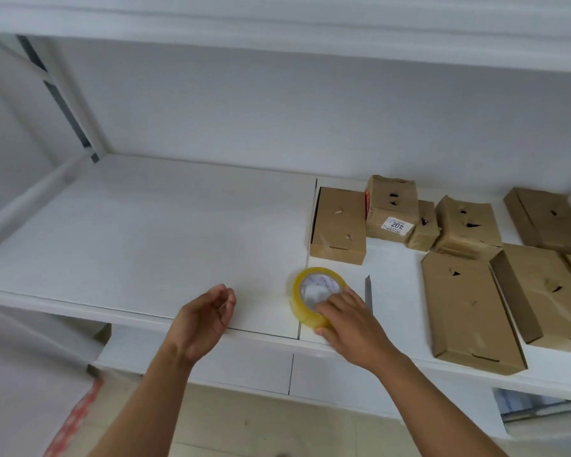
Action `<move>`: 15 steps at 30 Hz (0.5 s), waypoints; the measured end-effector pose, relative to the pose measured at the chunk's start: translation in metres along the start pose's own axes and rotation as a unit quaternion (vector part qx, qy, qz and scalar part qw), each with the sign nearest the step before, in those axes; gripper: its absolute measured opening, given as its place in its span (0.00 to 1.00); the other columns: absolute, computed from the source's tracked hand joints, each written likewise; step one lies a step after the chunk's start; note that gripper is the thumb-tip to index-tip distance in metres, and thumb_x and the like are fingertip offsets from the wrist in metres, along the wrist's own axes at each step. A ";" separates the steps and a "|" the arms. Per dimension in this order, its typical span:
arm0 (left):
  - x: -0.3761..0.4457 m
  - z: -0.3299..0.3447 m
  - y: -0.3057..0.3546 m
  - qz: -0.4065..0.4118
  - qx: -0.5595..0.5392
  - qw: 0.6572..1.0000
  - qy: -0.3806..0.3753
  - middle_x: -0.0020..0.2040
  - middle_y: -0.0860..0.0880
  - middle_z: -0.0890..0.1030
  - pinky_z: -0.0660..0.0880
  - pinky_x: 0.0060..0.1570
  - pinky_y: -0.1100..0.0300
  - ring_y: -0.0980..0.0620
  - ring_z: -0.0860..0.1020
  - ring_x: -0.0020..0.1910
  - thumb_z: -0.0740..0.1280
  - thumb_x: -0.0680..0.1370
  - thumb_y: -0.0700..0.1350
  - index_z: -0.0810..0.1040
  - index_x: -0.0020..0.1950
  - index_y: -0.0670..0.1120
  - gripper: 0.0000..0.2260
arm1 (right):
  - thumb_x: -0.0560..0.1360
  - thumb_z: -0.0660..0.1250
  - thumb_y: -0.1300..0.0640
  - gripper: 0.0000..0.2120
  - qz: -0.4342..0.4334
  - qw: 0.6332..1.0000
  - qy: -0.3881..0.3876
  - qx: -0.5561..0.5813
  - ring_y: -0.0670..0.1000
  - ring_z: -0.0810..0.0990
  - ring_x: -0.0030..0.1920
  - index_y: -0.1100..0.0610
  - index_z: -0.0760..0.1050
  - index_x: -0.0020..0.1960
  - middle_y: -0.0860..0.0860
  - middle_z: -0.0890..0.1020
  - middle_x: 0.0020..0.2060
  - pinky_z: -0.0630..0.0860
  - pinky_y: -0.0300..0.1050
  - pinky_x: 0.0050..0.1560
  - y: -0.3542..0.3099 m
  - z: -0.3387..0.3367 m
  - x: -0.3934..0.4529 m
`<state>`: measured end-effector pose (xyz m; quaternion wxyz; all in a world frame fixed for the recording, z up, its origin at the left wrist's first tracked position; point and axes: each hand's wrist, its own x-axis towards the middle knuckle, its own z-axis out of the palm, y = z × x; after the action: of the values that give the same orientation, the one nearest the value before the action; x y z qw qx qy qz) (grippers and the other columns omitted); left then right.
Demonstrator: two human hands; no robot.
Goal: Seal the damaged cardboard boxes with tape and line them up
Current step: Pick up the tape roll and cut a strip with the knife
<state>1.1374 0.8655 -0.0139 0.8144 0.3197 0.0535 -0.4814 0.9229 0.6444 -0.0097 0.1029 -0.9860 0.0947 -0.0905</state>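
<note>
A roll of clear yellowish tape (305,293) lies tilted on the white shelf (145,232) near its front edge. My right hand (350,319) grips the roll from the near side, fingers over its rim. My left hand (205,319) hovers empty to the left, fingers loosely curled. Several torn brown cardboard boxes lie on the right: a flat one (338,225) closest to the tape, a small one with a white label (391,209) behind it, a crumpled one (467,225), and a long flat one (468,311) at the front right.
A grey utility knife (368,293) lies just right of the tape. More flat boxes (544,291) fill the far right. A lower shelf (244,364) sits below, another shelf board overhead, and a white upright post (66,103) stands at the back left.
</note>
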 end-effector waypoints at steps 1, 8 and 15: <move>-0.001 0.000 0.001 -0.003 0.017 1.000 0.005 0.43 0.45 0.80 0.81 0.42 0.62 0.50 0.82 0.40 0.63 0.75 0.37 0.83 0.42 0.40 0.09 | 0.75 0.71 0.50 0.13 0.000 1.000 0.002 0.004 0.55 0.76 0.57 0.54 0.77 0.56 0.50 0.79 0.51 0.66 0.50 0.70 0.001 0.000 -0.001; -0.005 0.002 0.002 0.022 0.081 0.994 0.074 0.46 0.47 0.84 0.75 0.28 0.66 0.55 0.75 0.26 0.66 0.74 0.39 0.81 0.44 0.45 0.05 | 0.76 0.70 0.51 0.14 -0.002 1.000 0.002 0.005 0.57 0.75 0.59 0.54 0.77 0.59 0.51 0.79 0.51 0.59 0.50 0.74 0.001 0.002 -0.001; 0.010 0.020 0.001 0.083 0.083 0.990 0.081 0.43 0.47 0.81 0.79 0.37 0.67 0.56 0.80 0.34 0.63 0.76 0.35 0.77 0.45 0.42 0.05 | 0.77 0.68 0.51 0.14 -0.016 1.000 -0.002 -0.003 0.56 0.72 0.62 0.54 0.75 0.60 0.52 0.77 0.53 0.47 0.47 0.76 0.007 0.007 -0.001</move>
<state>1.1391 0.8473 -0.0013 0.8150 0.4276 0.0521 -0.3875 0.9221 0.6387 -0.0181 0.0983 -0.9879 0.0791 -0.0897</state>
